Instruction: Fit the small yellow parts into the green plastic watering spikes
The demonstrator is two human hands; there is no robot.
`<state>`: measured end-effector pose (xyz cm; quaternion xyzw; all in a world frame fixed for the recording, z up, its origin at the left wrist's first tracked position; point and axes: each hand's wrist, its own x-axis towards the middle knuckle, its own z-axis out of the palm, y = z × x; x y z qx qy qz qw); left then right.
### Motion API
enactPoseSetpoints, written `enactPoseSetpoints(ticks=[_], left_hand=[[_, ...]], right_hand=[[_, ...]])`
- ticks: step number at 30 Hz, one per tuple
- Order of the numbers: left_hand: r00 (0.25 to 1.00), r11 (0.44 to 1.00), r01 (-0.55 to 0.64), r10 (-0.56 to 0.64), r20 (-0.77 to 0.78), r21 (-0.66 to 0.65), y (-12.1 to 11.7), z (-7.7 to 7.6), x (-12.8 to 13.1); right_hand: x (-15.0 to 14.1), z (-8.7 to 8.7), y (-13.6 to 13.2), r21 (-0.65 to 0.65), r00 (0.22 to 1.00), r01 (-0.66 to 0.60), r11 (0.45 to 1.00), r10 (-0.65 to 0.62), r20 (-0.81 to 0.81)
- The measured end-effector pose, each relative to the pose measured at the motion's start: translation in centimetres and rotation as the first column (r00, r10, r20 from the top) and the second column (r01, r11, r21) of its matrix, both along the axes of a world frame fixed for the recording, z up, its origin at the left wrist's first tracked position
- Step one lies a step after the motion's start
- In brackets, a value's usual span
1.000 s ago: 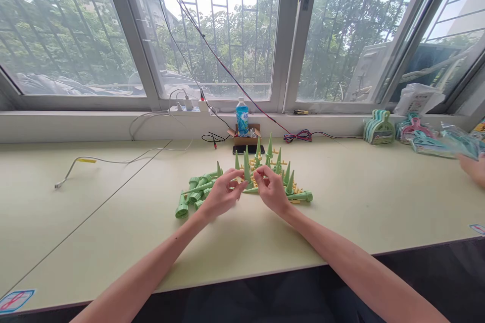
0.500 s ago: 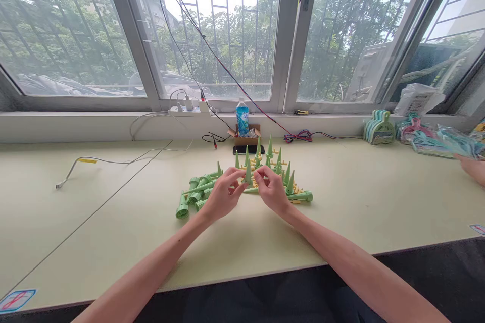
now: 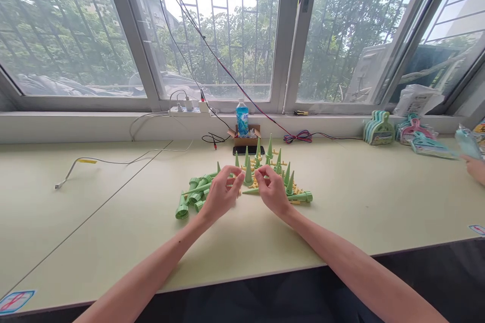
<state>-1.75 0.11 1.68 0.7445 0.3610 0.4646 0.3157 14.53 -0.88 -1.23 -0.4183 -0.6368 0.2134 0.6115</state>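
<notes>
A green plastic spike (image 3: pixel 248 172) stands point up on the table between my hands. Just left of it is my left hand (image 3: pixel 223 191), thumb and forefinger curved with a gap between them, holding nothing that I can see. On the spike's other side my right hand (image 3: pixel 273 191) is closed in a pinch; whatever its fingertips hold is too small to make out. More green spikes (image 3: pixel 290 184) stand and lie behind the right hand, among small yellow plastic pieces (image 3: pixel 297 187). By my left wrist lies a pile of green spikes with ribbed collars (image 3: pixel 195 194).
At the back are a phone (image 3: pixel 242 150), a small cardboard box (image 3: pixel 255 133) and a blue bottle (image 3: pixel 242 118). A white cable (image 3: pixel 109 160) crosses the left side. At far right another person's hand (image 3: pixel 475 169) is near bagged items (image 3: pixel 432 145) and green dustpan-like pieces (image 3: pixel 381 128).
My left fingers have come off the upright spike and drawn slightly left. My right hand has barely moved. The other person's hand has lifted a clear-bagged item toward the right.
</notes>
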Motion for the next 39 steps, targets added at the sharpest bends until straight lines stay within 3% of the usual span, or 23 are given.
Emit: enactPoseSetpoints(ticks=[3, 6, 10, 14, 22, 39], left_hand=[[0.998, 0.995, -0.034, 0.039, 0.049, -0.096, 0.01, 0.12, 0.01], [0.989, 0.97, 0.043, -0.008, 0.145, -0.238, 0.23, 0.18, -0.01], [0.97, 0.894, 0.158, -0.061, 0.235, -0.419, 0.34, 0.48, -0.08], [0.96, 0.825, 0.231, -0.107, 0.259, -0.515, 0.29, 0.69, -0.17], [0.982, 0.786, 0.183, -0.115, 0.15, -0.591, 0.23, 0.81, -0.17], [0.987, 0.834, 0.159, -0.139, 0.078, -0.528, 0.33, 0.53, -0.17]], right_hand=[[0.01, 0.02, -0.04, 0.01, 1.0, 0.004, 1.0, -0.004, 0.003], [0.03, 0.04, -0.09, 0.024, 1.0, -0.005, 1.0, 0.005, 0.005], [0.04, 0.08, -0.17, 0.042, 1.0, -0.027, 0.999, 0.026, 0.016], [0.03, 0.13, -0.22, 0.068, 0.999, -0.04, 0.997, 0.038, 0.036], [-0.02, 0.26, -0.18, 0.097, 0.997, -0.06, 0.993, 0.056, 0.046], [-0.07, 0.46, -0.49, 0.071, 0.994, -0.085, 0.994, 0.08, 0.076]])
